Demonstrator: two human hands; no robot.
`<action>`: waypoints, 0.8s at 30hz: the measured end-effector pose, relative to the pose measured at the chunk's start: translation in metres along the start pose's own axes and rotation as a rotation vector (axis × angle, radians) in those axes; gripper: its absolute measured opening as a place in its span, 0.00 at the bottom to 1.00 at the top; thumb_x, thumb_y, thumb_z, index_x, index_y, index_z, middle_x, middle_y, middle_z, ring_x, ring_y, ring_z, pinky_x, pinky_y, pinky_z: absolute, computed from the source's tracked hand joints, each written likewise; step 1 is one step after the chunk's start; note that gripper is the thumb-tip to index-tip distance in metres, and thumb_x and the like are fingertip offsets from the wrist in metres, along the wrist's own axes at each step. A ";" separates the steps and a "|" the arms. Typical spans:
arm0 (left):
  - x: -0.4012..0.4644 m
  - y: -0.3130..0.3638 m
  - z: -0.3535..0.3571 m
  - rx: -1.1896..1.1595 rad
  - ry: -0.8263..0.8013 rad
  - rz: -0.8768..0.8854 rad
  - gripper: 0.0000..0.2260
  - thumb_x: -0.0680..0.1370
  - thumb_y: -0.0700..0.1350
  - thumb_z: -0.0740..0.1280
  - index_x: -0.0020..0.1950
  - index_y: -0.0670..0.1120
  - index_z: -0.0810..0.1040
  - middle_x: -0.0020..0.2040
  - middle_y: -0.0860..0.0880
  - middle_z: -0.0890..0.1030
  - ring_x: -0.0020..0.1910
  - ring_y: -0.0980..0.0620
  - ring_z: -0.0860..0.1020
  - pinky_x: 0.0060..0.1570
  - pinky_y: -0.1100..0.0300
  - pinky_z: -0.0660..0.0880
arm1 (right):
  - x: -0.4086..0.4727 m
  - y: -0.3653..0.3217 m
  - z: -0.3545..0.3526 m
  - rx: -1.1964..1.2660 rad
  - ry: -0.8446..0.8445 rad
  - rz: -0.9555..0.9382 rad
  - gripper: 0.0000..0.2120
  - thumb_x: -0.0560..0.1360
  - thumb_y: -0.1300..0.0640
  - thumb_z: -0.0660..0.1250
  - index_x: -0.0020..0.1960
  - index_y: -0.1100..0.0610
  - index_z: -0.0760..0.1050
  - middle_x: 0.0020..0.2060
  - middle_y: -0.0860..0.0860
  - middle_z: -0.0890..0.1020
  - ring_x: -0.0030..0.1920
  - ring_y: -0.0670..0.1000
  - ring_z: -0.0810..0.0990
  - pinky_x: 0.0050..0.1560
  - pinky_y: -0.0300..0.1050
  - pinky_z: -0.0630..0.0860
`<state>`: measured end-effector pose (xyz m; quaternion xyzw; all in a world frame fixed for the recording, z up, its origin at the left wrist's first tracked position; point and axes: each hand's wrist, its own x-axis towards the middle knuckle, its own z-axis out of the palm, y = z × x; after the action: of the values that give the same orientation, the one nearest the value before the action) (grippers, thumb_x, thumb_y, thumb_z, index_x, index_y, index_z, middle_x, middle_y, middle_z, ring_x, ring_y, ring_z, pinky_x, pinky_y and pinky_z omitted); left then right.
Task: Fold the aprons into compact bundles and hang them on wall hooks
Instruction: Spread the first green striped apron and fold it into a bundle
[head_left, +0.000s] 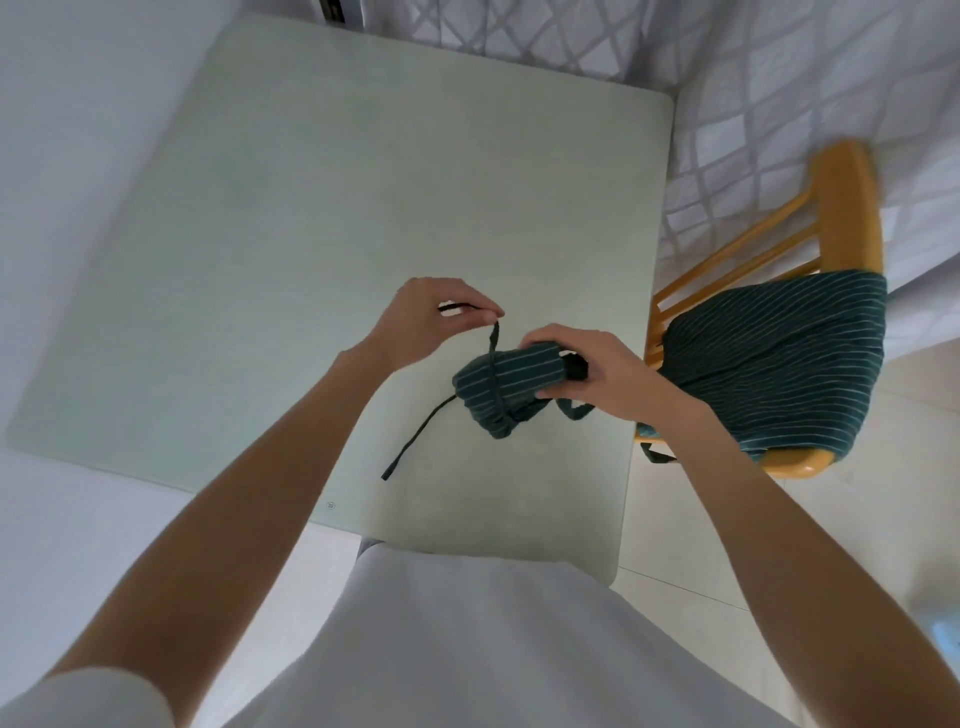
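Note:
A dark green striped apron is rolled into a small bundle (501, 384) held above the pale table (311, 218). My right hand (597, 369) grips the bundle's right end. My left hand (431, 317) pinches a dark strap (492, 338) that runs up from around the bundle. Another strap end (415, 441) dangles from the bundle's left end toward the table. A second striped apron (769, 364) hangs draped over the back of a wooden chair (847, 208) to the right.
The chair stands close against the table's right edge. A curtain with a diamond pattern (753, 78) hangs behind the table and chair. A plain wall (78, 104) runs along the left. Pale floor tiles (675, 545) lie below the chair.

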<state>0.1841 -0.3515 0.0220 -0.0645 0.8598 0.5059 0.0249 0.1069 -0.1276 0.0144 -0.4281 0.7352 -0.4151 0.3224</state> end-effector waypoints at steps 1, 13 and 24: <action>0.000 0.003 0.004 -0.084 0.002 -0.011 0.05 0.74 0.45 0.70 0.48 0.48 0.83 0.45 0.55 0.83 0.46 0.61 0.80 0.49 0.72 0.71 | -0.001 -0.006 -0.002 0.065 -0.010 0.030 0.19 0.70 0.64 0.72 0.58 0.53 0.73 0.48 0.41 0.80 0.50 0.42 0.79 0.53 0.35 0.74; -0.015 -0.030 0.050 -0.066 0.139 -0.116 0.13 0.76 0.40 0.67 0.52 0.58 0.77 0.53 0.58 0.75 0.57 0.53 0.74 0.59 0.63 0.68 | 0.005 -0.008 -0.002 0.668 0.287 0.158 0.25 0.67 0.45 0.74 0.60 0.49 0.70 0.55 0.46 0.79 0.60 0.49 0.76 0.60 0.47 0.74; -0.029 0.005 0.066 -0.589 -0.065 -0.189 0.11 0.82 0.42 0.57 0.59 0.46 0.77 0.42 0.50 0.81 0.49 0.53 0.80 0.60 0.62 0.70 | 0.007 -0.020 -0.013 0.920 0.565 0.190 0.32 0.62 0.47 0.77 0.62 0.52 0.69 0.54 0.50 0.80 0.57 0.51 0.79 0.55 0.45 0.76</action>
<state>0.2108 -0.2888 -0.0026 -0.1325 0.6652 0.7305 0.0794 0.1004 -0.1350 0.0370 -0.0464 0.5714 -0.7615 0.3024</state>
